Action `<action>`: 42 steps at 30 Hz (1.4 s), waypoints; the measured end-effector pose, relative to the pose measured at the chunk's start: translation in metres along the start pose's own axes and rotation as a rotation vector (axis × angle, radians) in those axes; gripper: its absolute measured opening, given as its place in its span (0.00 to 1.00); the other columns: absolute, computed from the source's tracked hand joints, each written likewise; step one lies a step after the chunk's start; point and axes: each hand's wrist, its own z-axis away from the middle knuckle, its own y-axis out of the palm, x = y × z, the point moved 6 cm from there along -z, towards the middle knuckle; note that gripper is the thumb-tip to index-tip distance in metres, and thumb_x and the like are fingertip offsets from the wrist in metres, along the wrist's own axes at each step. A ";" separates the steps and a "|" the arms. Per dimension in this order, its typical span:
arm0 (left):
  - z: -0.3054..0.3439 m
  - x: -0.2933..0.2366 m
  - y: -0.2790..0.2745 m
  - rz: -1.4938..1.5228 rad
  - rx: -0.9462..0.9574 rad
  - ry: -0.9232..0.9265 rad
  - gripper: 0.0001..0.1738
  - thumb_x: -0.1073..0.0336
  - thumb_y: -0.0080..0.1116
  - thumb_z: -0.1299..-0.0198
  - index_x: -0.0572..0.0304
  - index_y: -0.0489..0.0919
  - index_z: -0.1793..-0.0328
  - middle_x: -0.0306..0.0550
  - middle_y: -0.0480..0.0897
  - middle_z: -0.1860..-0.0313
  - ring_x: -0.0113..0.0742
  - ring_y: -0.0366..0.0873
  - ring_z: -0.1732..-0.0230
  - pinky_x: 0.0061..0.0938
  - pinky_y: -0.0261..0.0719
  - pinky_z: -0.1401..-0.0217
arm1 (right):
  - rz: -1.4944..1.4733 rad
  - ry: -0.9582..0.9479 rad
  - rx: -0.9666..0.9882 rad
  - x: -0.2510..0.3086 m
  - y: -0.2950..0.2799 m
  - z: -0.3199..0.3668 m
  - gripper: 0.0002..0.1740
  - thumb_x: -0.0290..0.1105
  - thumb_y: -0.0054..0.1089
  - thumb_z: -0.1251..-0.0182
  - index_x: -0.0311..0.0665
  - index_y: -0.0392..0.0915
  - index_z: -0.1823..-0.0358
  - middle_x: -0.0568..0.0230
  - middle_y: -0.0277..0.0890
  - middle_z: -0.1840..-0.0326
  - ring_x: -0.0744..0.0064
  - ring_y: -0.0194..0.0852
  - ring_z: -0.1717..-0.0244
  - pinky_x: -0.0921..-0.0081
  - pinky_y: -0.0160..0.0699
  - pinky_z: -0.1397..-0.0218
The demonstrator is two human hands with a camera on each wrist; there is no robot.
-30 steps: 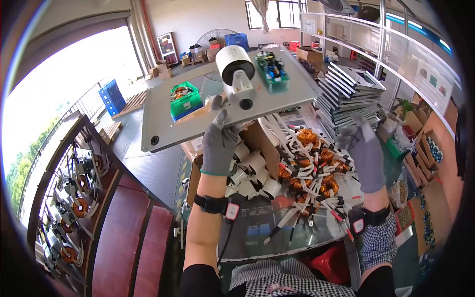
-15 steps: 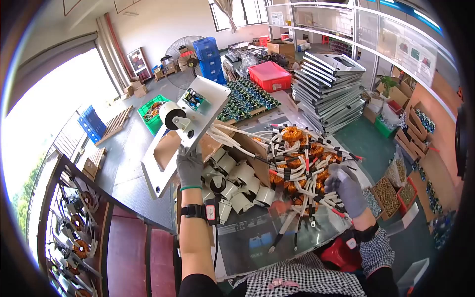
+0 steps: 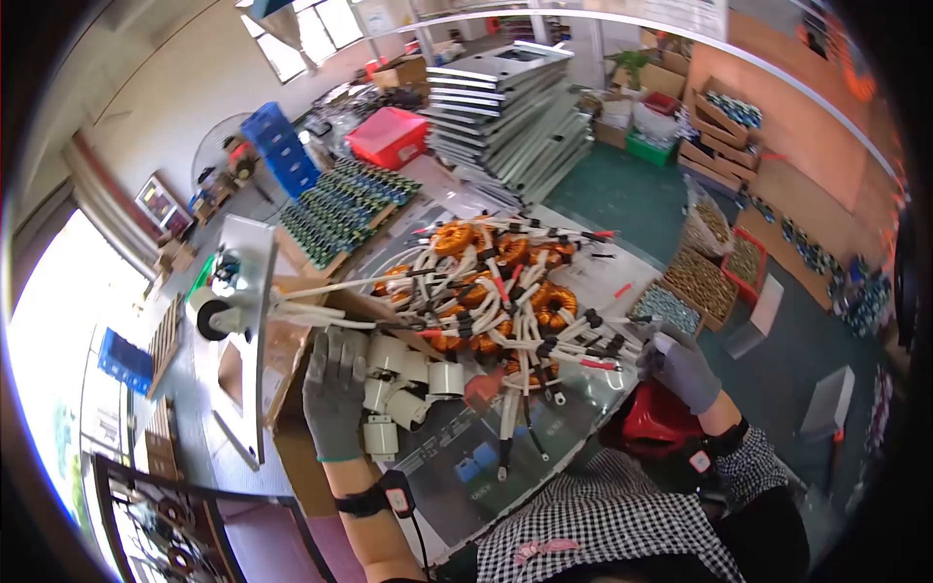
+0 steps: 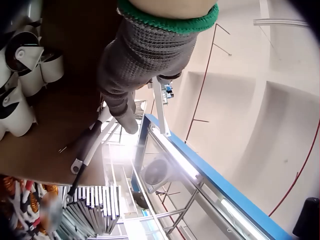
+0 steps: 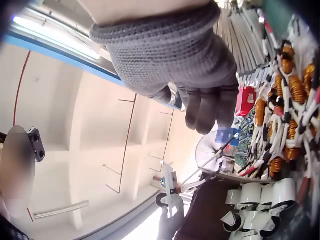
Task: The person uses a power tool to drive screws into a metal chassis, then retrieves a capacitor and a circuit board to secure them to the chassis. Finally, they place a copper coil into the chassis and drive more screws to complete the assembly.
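Note:
My gloved left hand (image 3: 333, 394) grips the edge of a flat metal panel (image 3: 255, 262), which stands nearly upright at the left. A white cylinder with a black end (image 3: 197, 299) on a bracket and a small circuit board (image 3: 226, 267) are fixed to the panel. The left thumb is hidden in the head view. Beside this hand, more white cylinders (image 3: 445, 379) fill a cardboard box (image 3: 301, 457). My gloved right hand (image 3: 685, 369) holds nothing, its fingers loosely bent near the pile of copper coils (image 3: 554, 303) with white leads.
Behind the coils rises a leaning stack of metal panels (image 3: 505, 126). Rows of circuit boards (image 3: 340, 209) and a red bin (image 3: 389, 136) lie at the back left. Boxes of small hardware (image 3: 700, 282) stand right of the table; a red stool (image 3: 656, 418) sits by its near edge.
The panel has moved left and down with my left hand and turned from nearly flat to nearly upright. The head view has swung right. My right hand stays empty and has lowered.

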 end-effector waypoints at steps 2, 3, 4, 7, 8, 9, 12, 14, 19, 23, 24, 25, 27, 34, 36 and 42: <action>-0.001 0.044 0.034 -0.083 -0.037 -0.046 0.22 0.70 0.46 0.33 0.55 0.67 0.32 0.46 0.77 0.42 0.37 0.77 0.46 0.37 0.76 0.41 | -0.100 0.014 -0.142 -0.014 -0.040 0.023 0.17 0.35 0.42 0.29 0.30 0.70 0.47 0.58 0.77 0.70 0.69 0.78 0.72 0.74 0.80 0.64; -0.003 0.076 0.053 -0.002 0.008 -0.122 0.23 0.75 0.49 0.36 0.57 0.69 0.34 0.44 0.79 0.50 0.34 0.79 0.53 0.34 0.80 0.46 | -0.099 0.031 -0.224 -0.027 -0.062 0.033 0.17 0.35 0.42 0.30 0.30 0.70 0.48 0.58 0.77 0.70 0.68 0.78 0.74 0.75 0.80 0.66; -0.006 0.107 0.066 -0.022 0.034 -0.168 0.20 0.75 0.48 0.36 0.59 0.70 0.37 0.43 0.79 0.54 0.32 0.79 0.56 0.33 0.81 0.49 | -0.119 0.050 -0.273 -0.035 -0.079 0.047 0.17 0.35 0.42 0.30 0.30 0.70 0.48 0.58 0.77 0.71 0.68 0.78 0.74 0.75 0.80 0.67; -0.020 0.207 0.094 -0.002 0.163 -0.364 0.21 0.79 0.47 0.39 0.58 0.71 0.39 0.43 0.76 0.54 0.31 0.76 0.59 0.29 0.79 0.52 | -0.159 0.058 -0.376 -0.056 -0.124 0.086 0.16 0.34 0.41 0.30 0.31 0.70 0.50 0.58 0.77 0.71 0.68 0.78 0.74 0.74 0.79 0.67; -0.019 0.235 0.110 -0.019 0.194 -0.402 0.21 0.79 0.47 0.39 0.59 0.71 0.40 0.43 0.76 0.54 0.29 0.75 0.60 0.28 0.79 0.54 | -0.188 0.067 -0.438 -0.059 -0.138 0.103 0.16 0.34 0.41 0.30 0.31 0.70 0.50 0.58 0.77 0.71 0.68 0.78 0.74 0.74 0.79 0.67; -0.020 0.260 0.130 -0.029 0.188 -0.474 0.21 0.79 0.48 0.40 0.59 0.72 0.40 0.42 0.75 0.55 0.28 0.74 0.63 0.27 0.77 0.55 | -0.215 0.082 -0.493 -0.059 -0.148 0.119 0.15 0.34 0.41 0.30 0.31 0.70 0.50 0.58 0.77 0.71 0.67 0.78 0.74 0.73 0.79 0.67; -0.017 0.318 0.193 -0.141 0.213 -0.609 0.20 0.71 0.48 0.34 0.63 0.68 0.37 0.43 0.75 0.56 0.28 0.73 0.63 0.28 0.76 0.57 | -0.286 0.081 -0.667 -0.076 -0.193 0.164 0.15 0.35 0.43 0.31 0.32 0.70 0.52 0.58 0.75 0.73 0.66 0.76 0.76 0.71 0.79 0.70; -0.023 0.355 0.219 -0.164 0.265 -0.709 0.22 0.67 0.48 0.33 0.63 0.65 0.34 0.45 0.76 0.53 0.30 0.74 0.61 0.30 0.78 0.55 | -0.341 0.069 -0.750 -0.078 -0.223 0.190 0.13 0.35 0.46 0.32 0.34 0.70 0.53 0.58 0.74 0.74 0.65 0.74 0.78 0.70 0.78 0.72; -0.076 0.404 0.248 -0.298 0.292 -0.698 0.24 0.58 0.52 0.33 0.60 0.68 0.35 0.44 0.77 0.54 0.34 0.76 0.60 0.36 0.79 0.52 | -0.508 -0.004 -0.862 -0.111 -0.302 0.232 0.13 0.38 0.54 0.39 0.35 0.71 0.60 0.61 0.71 0.76 0.67 0.72 0.75 0.69 0.76 0.73; -0.211 0.374 0.245 -0.310 0.232 -0.489 0.17 0.58 0.56 0.37 0.53 0.73 0.44 0.41 0.78 0.59 0.33 0.77 0.64 0.37 0.80 0.58 | -0.460 0.153 -0.885 -0.107 -0.319 0.206 0.15 0.38 0.52 0.38 0.38 0.70 0.54 0.61 0.70 0.74 0.64 0.69 0.77 0.65 0.73 0.74; -0.255 0.360 0.240 -0.389 0.153 -0.437 0.14 0.58 0.57 0.37 0.52 0.74 0.48 0.40 0.77 0.62 0.32 0.76 0.66 0.37 0.80 0.59 | -0.479 0.171 -0.875 -0.110 -0.326 0.196 0.15 0.37 0.52 0.38 0.38 0.70 0.54 0.61 0.70 0.75 0.63 0.70 0.77 0.64 0.73 0.73; -0.292 0.338 0.246 -0.427 0.176 -0.358 0.11 0.61 0.55 0.37 0.51 0.75 0.51 0.39 0.76 0.66 0.31 0.75 0.70 0.35 0.79 0.64 | -0.502 0.188 -0.868 -0.115 -0.332 0.185 0.14 0.37 0.51 0.38 0.38 0.70 0.54 0.61 0.70 0.75 0.63 0.70 0.77 0.63 0.74 0.73; -0.361 0.299 0.251 -0.583 0.082 -0.118 0.07 0.65 0.51 0.37 0.50 0.75 0.54 0.38 0.75 0.72 0.30 0.72 0.76 0.31 0.77 0.72 | -0.510 0.219 -0.890 -0.100 -0.319 0.163 0.12 0.34 0.49 0.37 0.36 0.71 0.56 0.61 0.71 0.74 0.64 0.72 0.76 0.64 0.76 0.71; -0.600 0.236 0.221 -1.052 -0.340 0.232 0.18 0.50 0.58 0.41 0.59 0.81 0.67 0.44 0.78 0.77 0.32 0.72 0.81 0.28 0.69 0.81 | -0.253 0.361 -0.875 -0.149 -0.321 0.178 0.25 0.48 0.42 0.28 0.43 0.67 0.36 0.66 0.71 0.65 0.71 0.69 0.71 0.72 0.72 0.71; -0.618 0.228 0.224 -1.452 -0.453 0.225 0.20 0.49 0.59 0.43 0.62 0.81 0.72 0.45 0.78 0.80 0.32 0.73 0.82 0.29 0.68 0.81 | -0.252 0.391 -0.973 -0.121 -0.298 0.167 0.24 0.47 0.44 0.29 0.41 0.68 0.39 0.67 0.72 0.68 0.72 0.69 0.73 0.73 0.71 0.72; -0.643 0.224 0.233 -1.067 -0.152 -0.002 0.10 0.65 0.54 0.50 0.66 0.80 0.73 0.49 0.80 0.80 0.36 0.77 0.80 0.30 0.72 0.78 | -0.129 0.298 -1.084 -0.030 -0.273 0.124 0.19 0.43 0.51 0.31 0.34 0.73 0.50 0.68 0.73 0.78 0.75 0.70 0.80 0.77 0.68 0.77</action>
